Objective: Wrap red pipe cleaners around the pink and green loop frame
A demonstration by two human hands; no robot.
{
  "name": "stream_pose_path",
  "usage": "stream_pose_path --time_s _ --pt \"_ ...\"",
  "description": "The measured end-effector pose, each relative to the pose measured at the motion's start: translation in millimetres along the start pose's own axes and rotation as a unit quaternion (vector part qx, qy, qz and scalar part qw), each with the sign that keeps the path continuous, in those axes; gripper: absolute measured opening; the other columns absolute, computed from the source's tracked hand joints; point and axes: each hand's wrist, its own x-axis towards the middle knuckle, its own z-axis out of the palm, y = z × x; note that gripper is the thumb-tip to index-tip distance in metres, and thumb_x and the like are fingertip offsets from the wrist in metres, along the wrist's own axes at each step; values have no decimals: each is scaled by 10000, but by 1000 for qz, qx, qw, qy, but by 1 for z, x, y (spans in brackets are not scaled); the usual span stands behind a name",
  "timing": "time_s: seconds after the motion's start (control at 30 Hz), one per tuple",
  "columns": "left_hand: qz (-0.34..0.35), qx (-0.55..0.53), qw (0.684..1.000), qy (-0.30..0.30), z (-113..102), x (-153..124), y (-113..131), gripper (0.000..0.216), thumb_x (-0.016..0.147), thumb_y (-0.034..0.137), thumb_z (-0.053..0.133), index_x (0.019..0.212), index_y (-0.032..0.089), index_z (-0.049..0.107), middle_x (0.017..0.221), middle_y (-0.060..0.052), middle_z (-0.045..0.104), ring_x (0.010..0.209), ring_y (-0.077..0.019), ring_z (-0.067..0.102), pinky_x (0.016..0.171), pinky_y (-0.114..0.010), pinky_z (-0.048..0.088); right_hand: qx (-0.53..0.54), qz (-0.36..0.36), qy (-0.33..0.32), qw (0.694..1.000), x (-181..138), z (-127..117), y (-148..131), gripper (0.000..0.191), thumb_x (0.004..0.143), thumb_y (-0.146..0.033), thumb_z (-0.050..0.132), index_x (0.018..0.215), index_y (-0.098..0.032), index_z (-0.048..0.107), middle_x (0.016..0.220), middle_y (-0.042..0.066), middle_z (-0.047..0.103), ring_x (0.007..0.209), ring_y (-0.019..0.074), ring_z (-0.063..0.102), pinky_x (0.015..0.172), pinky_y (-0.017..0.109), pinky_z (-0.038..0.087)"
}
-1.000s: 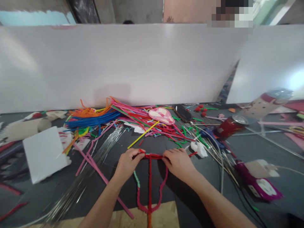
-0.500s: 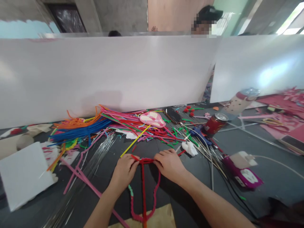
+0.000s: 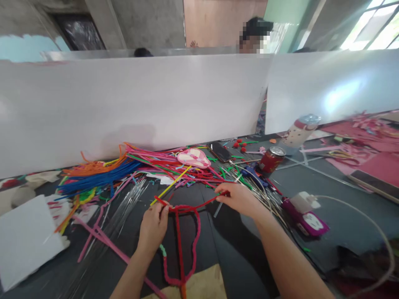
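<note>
A red pipe cleaner (image 3: 204,204) stretches between my two hands across the top of a bent pipe-cleaner shape. My left hand (image 3: 154,224) pinches it at the shape's upper left corner, with a short red end poking out past the fingers. Farther right, my right hand (image 3: 238,199) grips the other end between thumb and fingers. Below hangs the shape's dark pink loop (image 3: 196,241), with a light green piece (image 3: 163,251) on its left side. A straight red stem (image 3: 180,245) runs down its middle, turning orange at the bottom.
Behind my hands lie bundles of blue pipe cleaners (image 3: 93,182) and orange ones (image 3: 96,167), a pink-and-white heart-like piece (image 3: 193,158) and a phone (image 3: 220,152). To the right stand a red can (image 3: 272,160) and a purple power strip (image 3: 307,220). A white board (image 3: 28,241) lies left.
My right hand has moved right and slightly up, drawing the red pipe cleaner's end out from the shape. My left hand stays at the corner. The whole view has shifted a little.
</note>
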Motion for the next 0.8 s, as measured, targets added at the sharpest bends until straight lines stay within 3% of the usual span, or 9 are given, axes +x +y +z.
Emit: stream_pose_path --time_s 0.07,0.13,0.2,0.43,0.6,0.8 --pt "-5 3 1000 24 0 0 -1 245 865 339 382 816 211 585 821 -53 699 812 -235 635 733 -346 476 175 17 22 984 2 -4 5 203 779 -319 578 942 -203 612 746 -10 624 643 132 559 580 238 388" --pt "-7 1 999 48 1 -1 -2 245 861 347 392 813 215 593 823 -54 695 823 -235 624 747 -340 476 345 28 49 937 6 -2 5 259 760 -346 603 965 -188 585 696 -31 567 596 111 511 567 234 389" --pt "-14 -9 998 59 1 -2 -2 250 861 356 396 815 218 600 823 -51 692 826 -231 619 744 -329 481 433 32 67 898 9 6 2 307 752 -357 624 1002 -190 564 674 -49 533 574 97 480 568 233 386" --pt "-25 -54 997 39 3 -3 -3 272 868 380 399 835 208 608 846 -54 688 848 -228 612 756 -333 476 525 25 94 846 13 30 -12 249 732 -320 685 929 -182 623 671 -25 584 565 96 477 547 237 364" --pt "-26 -71 997 14 6 -2 -5 275 867 370 400 835 207 620 855 -59 687 870 -233 614 751 -345 480 593 4 102 798 15 18 -22 217 725 -361 691 861 -204 629 631 -46 544 525 76 446 517 222 344" --pt "8 -72 997 -2 9 -3 -5 255 865 318 408 841 206 636 888 -54 699 884 -228 607 763 -343 478 617 15 70 784 37 2 -33 240 671 -345 738 812 -185 628 638 -44 541 501 54 436 480 195 346"
